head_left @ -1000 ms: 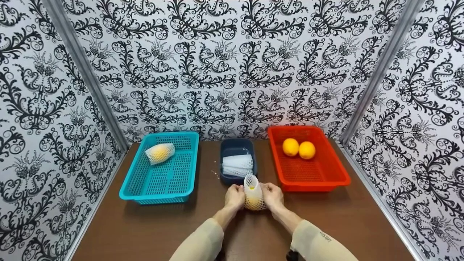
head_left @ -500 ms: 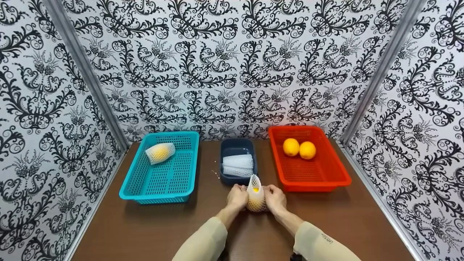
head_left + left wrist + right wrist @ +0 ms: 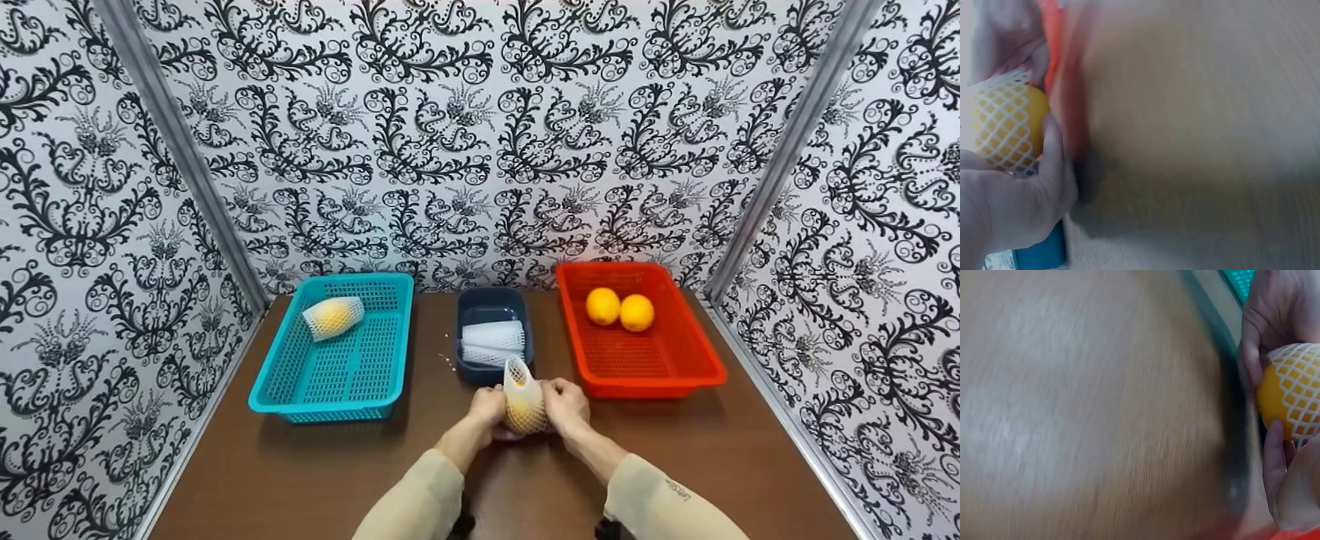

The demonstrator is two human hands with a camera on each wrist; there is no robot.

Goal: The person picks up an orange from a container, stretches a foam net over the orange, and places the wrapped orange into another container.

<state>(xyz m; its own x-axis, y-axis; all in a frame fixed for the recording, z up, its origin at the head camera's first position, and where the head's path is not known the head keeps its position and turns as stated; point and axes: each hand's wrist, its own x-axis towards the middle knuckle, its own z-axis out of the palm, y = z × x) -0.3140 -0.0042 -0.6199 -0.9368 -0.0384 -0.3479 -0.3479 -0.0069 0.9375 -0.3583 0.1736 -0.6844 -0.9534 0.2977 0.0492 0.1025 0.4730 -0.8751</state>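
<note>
Between my two hands, over the near middle of the table, is an orange [image 3: 525, 412] inside a white foam net sleeve [image 3: 517, 373]. The sleeve's narrow open end points up and away in the head view. My left hand [image 3: 486, 411] grips the left side of the sleeved fruit, while my right hand [image 3: 566, 405] pinches the sleeve at the right. In the left wrist view, part of the orange [image 3: 1040, 109] shows bare past the sleeve's near edge, with a left finger against it. The right wrist view also shows the bare end of the orange [image 3: 1272, 396], with fingers of both hands touching it.
A teal basket [image 3: 259, 405] at left holds one orange in a net sleeve [image 3: 334, 318]. The dark blue bin [image 3: 491, 300] behind my hands holds white foam sleeves [image 3: 491, 334]. In the red basket [image 3: 709, 367] at right sit two bare oranges [image 3: 637, 312]. Patterned walls enclose the table [image 3: 337, 480].
The sleeved orange has shifted slightly right, then back left, between my hands, and now leans a little to the left. Both hands keep their hold; baskets and bin stay put.
</note>
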